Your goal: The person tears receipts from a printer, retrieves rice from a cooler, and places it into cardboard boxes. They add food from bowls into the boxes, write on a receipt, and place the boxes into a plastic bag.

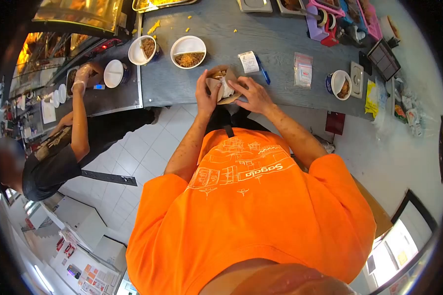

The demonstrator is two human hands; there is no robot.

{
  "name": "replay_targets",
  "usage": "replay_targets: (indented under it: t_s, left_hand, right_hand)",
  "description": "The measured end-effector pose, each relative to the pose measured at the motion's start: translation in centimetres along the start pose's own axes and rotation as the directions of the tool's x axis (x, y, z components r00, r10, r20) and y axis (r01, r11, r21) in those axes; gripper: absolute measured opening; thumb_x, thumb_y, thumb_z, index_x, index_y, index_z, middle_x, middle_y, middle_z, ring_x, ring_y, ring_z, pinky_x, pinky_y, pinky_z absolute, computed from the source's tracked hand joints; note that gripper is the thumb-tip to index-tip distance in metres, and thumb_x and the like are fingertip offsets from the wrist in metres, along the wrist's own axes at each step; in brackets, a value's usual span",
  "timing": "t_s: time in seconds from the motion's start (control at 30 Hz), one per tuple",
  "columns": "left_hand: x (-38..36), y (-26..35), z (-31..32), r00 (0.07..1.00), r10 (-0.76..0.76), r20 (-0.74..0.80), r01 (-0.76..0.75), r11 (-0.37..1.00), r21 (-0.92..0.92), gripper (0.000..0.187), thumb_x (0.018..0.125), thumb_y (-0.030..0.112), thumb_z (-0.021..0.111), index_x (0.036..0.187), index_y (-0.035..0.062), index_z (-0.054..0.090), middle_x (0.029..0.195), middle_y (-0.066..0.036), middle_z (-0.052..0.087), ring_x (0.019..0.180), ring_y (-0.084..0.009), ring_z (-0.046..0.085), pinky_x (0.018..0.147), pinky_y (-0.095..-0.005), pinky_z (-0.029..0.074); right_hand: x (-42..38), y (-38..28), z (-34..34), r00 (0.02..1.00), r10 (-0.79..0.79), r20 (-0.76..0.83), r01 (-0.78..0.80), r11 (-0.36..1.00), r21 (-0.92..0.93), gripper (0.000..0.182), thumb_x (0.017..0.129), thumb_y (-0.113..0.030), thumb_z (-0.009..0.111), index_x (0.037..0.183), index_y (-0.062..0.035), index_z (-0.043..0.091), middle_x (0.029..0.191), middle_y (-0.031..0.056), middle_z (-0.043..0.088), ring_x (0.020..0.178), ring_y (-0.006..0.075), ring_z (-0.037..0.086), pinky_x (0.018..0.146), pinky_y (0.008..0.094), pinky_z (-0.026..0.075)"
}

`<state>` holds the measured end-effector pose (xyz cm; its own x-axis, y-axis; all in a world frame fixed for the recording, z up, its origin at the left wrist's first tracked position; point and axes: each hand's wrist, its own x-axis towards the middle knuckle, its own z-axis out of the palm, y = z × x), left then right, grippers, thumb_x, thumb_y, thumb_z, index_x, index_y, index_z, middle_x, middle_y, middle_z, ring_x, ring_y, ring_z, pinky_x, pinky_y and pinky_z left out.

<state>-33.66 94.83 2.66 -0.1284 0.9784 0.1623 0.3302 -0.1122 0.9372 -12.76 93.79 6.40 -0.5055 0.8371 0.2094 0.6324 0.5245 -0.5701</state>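
Note:
At the front edge of the counter, both my hands are around a small brown paper food box point(213, 83) with its top flaps apart. My left hand point(206, 94) grips its left side, the thumb on the near flap. On the right side, my right hand point(255, 95) has its fingers bent over the rim. Something white point(227, 90) shows inside, with some brown food behind it; I cannot make out what either is. Just beyond stands a round white two-compartment bowl point(189, 45) holding brown grainy food.
Another divided bowl point(142, 50) stands left, near yellow food scraps. A receipt point(248, 62), blue pen point(263, 71) and plastic packet point(303, 71) lie right. Farther right are a bowl point(340, 84) and metal lid point(357, 81). A co-worker point(59, 162) reaches over the left counter.

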Motion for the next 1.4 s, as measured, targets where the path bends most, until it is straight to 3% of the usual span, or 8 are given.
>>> replay_targets:
  t_s: [0.07, 0.33, 0.6, 0.8, 0.9, 0.97, 1.07, 1.4]
  left_hand:
    - [0.3, 0.4, -0.3, 0.978, 0.184, 0.094, -0.198, 0.964, 0.177, 0.062, 0.077, 0.004, 0.072, 0.133, 0.0049, 0.046, 0.127, -0.019, 0.052, 0.116, -0.0343, 0.052, 0.097, -0.0400, 0.043]
    - [0.4, 0.2, -0.7, 0.965, 0.236, 0.117, -0.256, 0.944, 0.210, 0.036, 0.077, 0.004, 0.071, 0.111, 0.0021, 0.058, 0.120, -0.016, 0.057, 0.115, -0.0343, 0.053, 0.096, -0.0411, 0.044]
    - [0.6, 0.2, -0.7, 0.967, 0.221, 0.124, -0.243, 0.949, 0.202, 0.033, 0.078, 0.003, 0.070, 0.109, 0.0027, 0.058, 0.115, -0.016, 0.060, 0.115, -0.0336, 0.053, 0.097, -0.0402, 0.043]
    - [-0.3, 0.9, -0.8, 0.943, 0.283, -0.176, -0.272, 0.958, 0.088, 0.030, 0.080, 0.006, 0.068, 0.107, 0.0017, 0.056, 0.121, -0.015, 0.054, 0.117, -0.0331, 0.049, 0.098, -0.0397, 0.042]
    - [-1.9, 0.4, -2.6, 0.973, 0.228, 0.036, -0.229, 0.930, 0.289, 0.033, 0.080, 0.005, 0.068, 0.110, 0.0026, 0.055, 0.126, -0.016, 0.049, 0.118, -0.0336, 0.046, 0.097, -0.0405, 0.040]
    - [-2.2, 1.3, -3.3, 0.928, 0.189, 0.320, -0.269, 0.936, 0.227, 0.032, 0.080, 0.006, 0.068, 0.109, 0.0028, 0.056, 0.122, -0.016, 0.051, 0.115, -0.0339, 0.047, 0.096, -0.0425, 0.040]
    - [-1.9, 1.6, -3.7, 0.914, 0.243, 0.326, -0.321, 0.923, 0.212, 0.037, 0.074, 0.012, 0.070, 0.108, 0.0037, 0.057, 0.123, -0.014, 0.052, 0.115, -0.0334, 0.049, 0.095, -0.0427, 0.041]
    - [-2.0, 1.6, -2.8, 0.897, 0.257, 0.360, -0.340, 0.921, 0.188, 0.017, 0.077, 0.014, 0.071, 0.092, 0.0061, 0.069, 0.104, -0.007, 0.066, 0.112, -0.0303, 0.053, 0.095, -0.0420, 0.042]
  right_hand:
    - [0.7, 0.2, 0.3, 0.999, -0.032, -0.002, 0.032, 0.997, -0.067, 0.066, 0.076, -0.032, 0.071, 0.136, -0.0234, 0.047, 0.115, 0.0097, 0.048, 0.103, 0.0281, 0.052, 0.084, 0.0389, 0.049]
    - [2.8, 3.0, 1.0, 0.976, -0.213, 0.036, 0.214, 0.977, -0.016, 0.040, 0.079, -0.033, 0.069, 0.115, -0.0173, 0.065, 0.108, 0.0091, 0.050, 0.097, 0.0267, 0.050, 0.083, 0.0381, 0.045]
    - [1.8, 2.2, 2.9, 0.976, 0.216, 0.012, -0.201, 0.887, 0.416, 0.022, 0.068, -0.021, 0.081, 0.071, -0.0040, 0.068, 0.102, 0.0075, 0.053, 0.095, 0.0212, 0.050, 0.083, 0.0333, 0.043]
    - [0.6, 1.5, 1.4, 0.987, 0.094, -0.128, -0.019, 0.872, 0.489, 0.026, 0.072, -0.025, 0.079, 0.074, -0.0044, 0.064, 0.097, 0.0073, 0.055, 0.091, 0.0210, 0.053, 0.075, 0.0322, 0.044]
    - [0.2, 1.5, 0.9, 0.957, 0.291, 0.005, -0.215, 0.695, 0.686, 0.027, 0.072, -0.023, 0.079, 0.079, -0.0060, 0.059, 0.089, 0.0061, 0.056, 0.082, 0.0184, 0.055, 0.067, 0.0309, 0.045]
    - [1.2, 0.6, 0.6, 0.938, 0.343, -0.055, -0.242, 0.759, 0.605, 0.030, 0.074, -0.022, 0.077, 0.081, -0.0065, 0.053, 0.080, 0.0052, 0.056, 0.070, 0.0164, 0.054, 0.059, 0.0299, 0.044]
    - [2.8, 0.9, 0.4, 0.946, 0.318, 0.069, -0.314, 0.837, 0.448, 0.027, 0.076, -0.019, 0.074, 0.083, -0.0052, 0.052, 0.078, 0.0060, 0.057, 0.062, 0.0199, 0.056, 0.054, 0.0329, 0.044]
    - [2.0, 1.2, -0.5, 0.962, -0.249, -0.113, 0.267, 0.945, 0.190, 0.021, 0.080, -0.018, 0.068, 0.095, -0.0030, 0.066, 0.090, 0.0084, 0.062, 0.089, 0.0279, 0.058, 0.078, 0.0378, 0.049]
